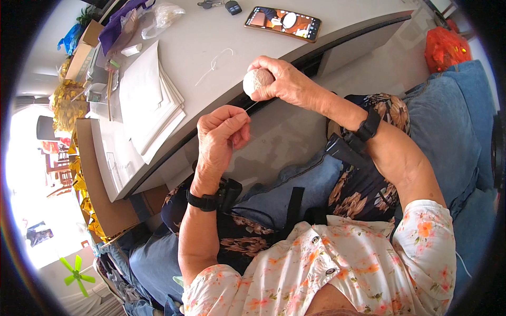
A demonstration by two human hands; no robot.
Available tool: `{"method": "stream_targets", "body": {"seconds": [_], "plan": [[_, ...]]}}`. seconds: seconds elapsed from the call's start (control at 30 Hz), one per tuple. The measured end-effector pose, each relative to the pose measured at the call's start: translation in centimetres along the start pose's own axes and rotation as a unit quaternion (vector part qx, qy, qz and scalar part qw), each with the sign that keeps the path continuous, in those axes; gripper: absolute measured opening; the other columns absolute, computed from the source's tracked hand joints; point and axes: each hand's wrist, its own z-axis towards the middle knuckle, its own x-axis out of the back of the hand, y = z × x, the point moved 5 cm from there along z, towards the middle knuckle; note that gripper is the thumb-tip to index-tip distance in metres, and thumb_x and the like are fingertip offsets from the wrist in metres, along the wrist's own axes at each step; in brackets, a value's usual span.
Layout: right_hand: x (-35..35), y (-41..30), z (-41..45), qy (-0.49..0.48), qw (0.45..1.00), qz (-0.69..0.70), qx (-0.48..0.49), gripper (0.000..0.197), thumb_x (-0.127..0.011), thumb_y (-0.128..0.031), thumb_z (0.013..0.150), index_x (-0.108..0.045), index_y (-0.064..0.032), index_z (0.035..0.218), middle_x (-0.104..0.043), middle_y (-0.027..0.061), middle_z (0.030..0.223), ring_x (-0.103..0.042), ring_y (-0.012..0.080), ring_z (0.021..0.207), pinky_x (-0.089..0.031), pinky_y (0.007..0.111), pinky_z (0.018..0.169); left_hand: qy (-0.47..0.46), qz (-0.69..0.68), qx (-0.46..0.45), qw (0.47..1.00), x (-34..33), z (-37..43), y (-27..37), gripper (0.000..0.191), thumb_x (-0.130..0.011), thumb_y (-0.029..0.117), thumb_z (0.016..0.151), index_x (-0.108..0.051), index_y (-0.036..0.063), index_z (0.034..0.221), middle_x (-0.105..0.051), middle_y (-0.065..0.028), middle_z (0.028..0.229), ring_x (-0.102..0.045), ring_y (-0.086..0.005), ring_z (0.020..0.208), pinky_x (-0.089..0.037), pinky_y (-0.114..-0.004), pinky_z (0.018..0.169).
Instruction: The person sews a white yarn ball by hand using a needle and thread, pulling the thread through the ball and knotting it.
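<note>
A whitish ball of thread (257, 82) sits in the fingers and thumb of my right hand (290, 85), just past the front edge of the desk. From it a thin white thread (250, 105) runs down to my left hand (223, 130). My left fingers are curled and pinch that thread, a short way below and left of the ball. Both hands are above the gap between the desk and my lap. The palm side of my left hand is partly hidden.
On the white desk (221, 35) lie a loose strand of thread (213, 65), a stack of white paper (148, 98), a lit phone (283, 23), keys (211, 4) and a clear plastic bag (164, 17). A cardboard box (102, 181) stands left. Blue denim (442, 118) lies at right, near a red bag (446, 49).
</note>
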Motion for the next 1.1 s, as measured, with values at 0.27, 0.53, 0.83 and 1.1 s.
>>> {"method": "stream_targets", "body": {"seconds": [0.27, 0.53, 0.83, 1.1], "plan": [[-1.4, -0.4, -1.0, -0.116, 0.979, -0.162, 0.049, 0.057, -0.078, -0.021, 0.069, -0.055, -0.0096, 0.120, -0.050, 0.0107, 0.106, -0.054, 0.0259, 0.102, -0.044, 0.034, 0.090, 0.030, -0.046, -0.012, 0.998, 0.8, 0.2, 0.6, 0.016, -0.059, 0.012, 0.087, -0.063, -0.0026, 0.083, -0.056, -0.0067, 0.059, -0.043, -0.0088, 0.042, -0.031, -0.021, 0.039], [-2.5, -2.1, -1.7, -0.241, 0.970, -0.023, 0.015, 0.063, -0.079, -0.008, 0.064, -0.050, -0.0014, 0.119, -0.057, 0.0147, 0.106, -0.056, 0.0230, 0.102, -0.044, 0.033, 0.092, 0.041, -0.037, -0.009, 0.998, 1.7, 0.3, 0.6, 0.014, -0.060, 0.009, 0.087, -0.064, -0.0037, 0.083, -0.057, -0.0055, 0.059, -0.043, -0.0079, 0.046, -0.032, -0.021, 0.042], [-1.9, -3.4, -2.3, -0.289, 0.932, 0.210, -0.053, 0.068, -0.081, -0.006, 0.065, -0.045, -0.0043, 0.122, -0.059, 0.0073, 0.109, -0.056, 0.0168, 0.103, -0.047, 0.030, 0.092, 0.036, 0.001, -0.014, 0.999, 1.6, 0.2, 0.9, 0.015, -0.062, 0.012, 0.089, -0.065, -0.0028, 0.086, -0.056, -0.0035, 0.061, -0.043, -0.0060, 0.049, -0.033, -0.019, 0.044], [-1.6, -4.0, -1.9, -0.283, 0.907, 0.312, -0.014, 0.073, -0.082, -0.016, 0.067, -0.047, -0.0013, 0.129, -0.061, 0.0070, 0.109, -0.059, 0.0172, 0.103, -0.048, 0.030, 0.093, 0.029, -0.038, -0.011, 0.999, 1.6, 0.3, 0.7, 0.015, -0.060, 0.010, 0.089, -0.064, -0.0047, 0.087, -0.057, -0.0057, 0.060, -0.043, -0.0077, 0.047, -0.032, -0.021, 0.043]]}}
